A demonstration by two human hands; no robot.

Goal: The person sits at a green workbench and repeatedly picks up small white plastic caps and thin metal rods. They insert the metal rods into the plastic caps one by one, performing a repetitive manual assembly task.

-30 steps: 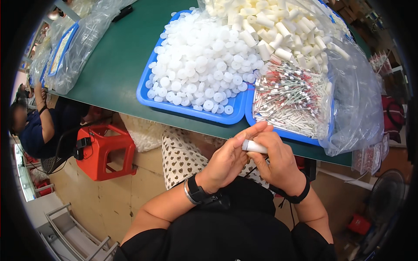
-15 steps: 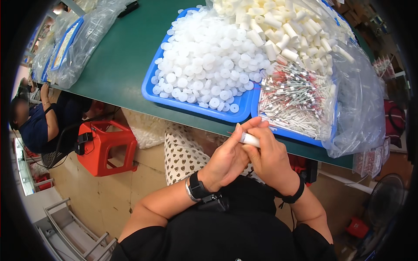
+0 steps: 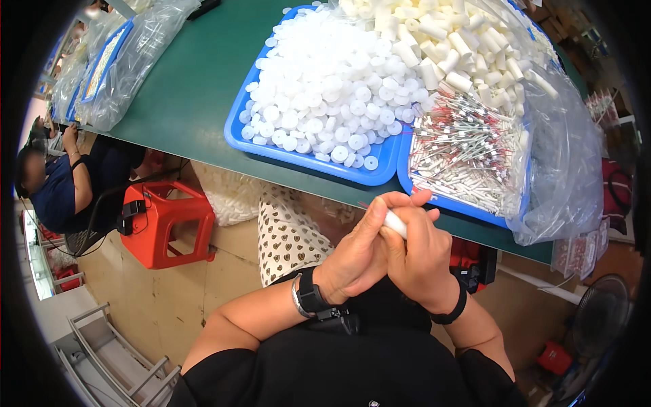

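Note:
Over my lap, just in front of the table edge, both hands meet around a short white cylinder point(image 3: 395, 223). My right hand point(image 3: 424, 254) is closed round it, with the thumb along its near side. The thumb of my left hand point(image 3: 359, 256) presses at its upper left end, and the left fingers reach behind it. A thin red wire tip point(image 3: 364, 205) pokes out beside the left thumb. Fingers hide the cylinder's lower end. Just beyond the hands, a blue tray point(image 3: 498, 221) holds many thin white pieces with red and metallic leads.
A blue tray point(image 3: 319, 169) heaped with translucent discs point(image 3: 319, 95) stands on the green table point(image 3: 183, 81). Cream foam cylinders point(image 3: 461, 47) are piled behind, beside a clear plastic bag point(image 3: 563, 156). A red stool point(image 3: 166, 224) and a seated person point(image 3: 61, 197) are at left.
My hands have closed further round the white cylinder, so less of it shows. The right fingers have curled over it. The whole view has shifted slightly.

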